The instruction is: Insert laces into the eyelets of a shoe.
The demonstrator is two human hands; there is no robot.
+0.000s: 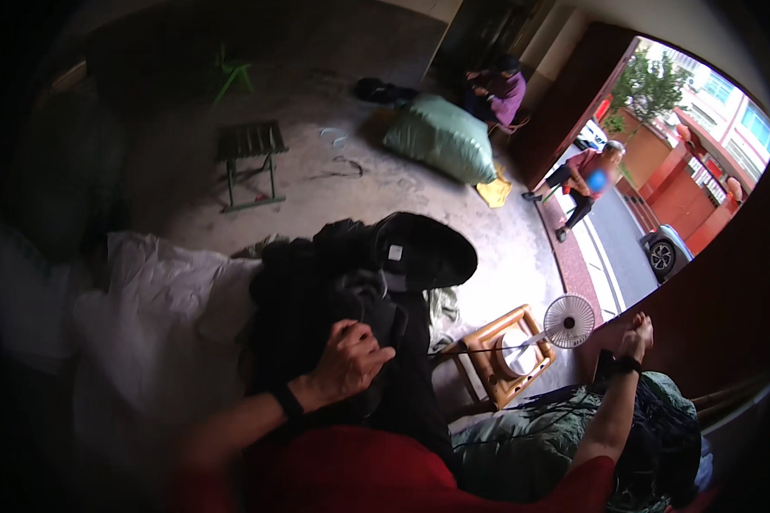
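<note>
A pile of black caps lies across my lap; the front black cap (432, 256) shows its hollow inside with a small white label. My left hand (348, 363) rests over the dark cloth behind it, fingers curled and thumb against them. Whatever they pinch, if anything, is too small to name. My right hand (639, 335) is stretched far out to the right, beside a small white fan (568, 321) and above a green sack (522, 445). Its fingers look bunched together, and their contents cannot be made out. Dark bands circle both wrists.
The fan stands on a bamboo stool (489, 380). White sheeting (167, 282) spreads at the left. Farther off are a slatted stool (251, 144), a full pale-green sack (443, 141) and a yellow bag (494, 188). One person (505, 94) sits behind the sack, another (586, 175) in the doorway.
</note>
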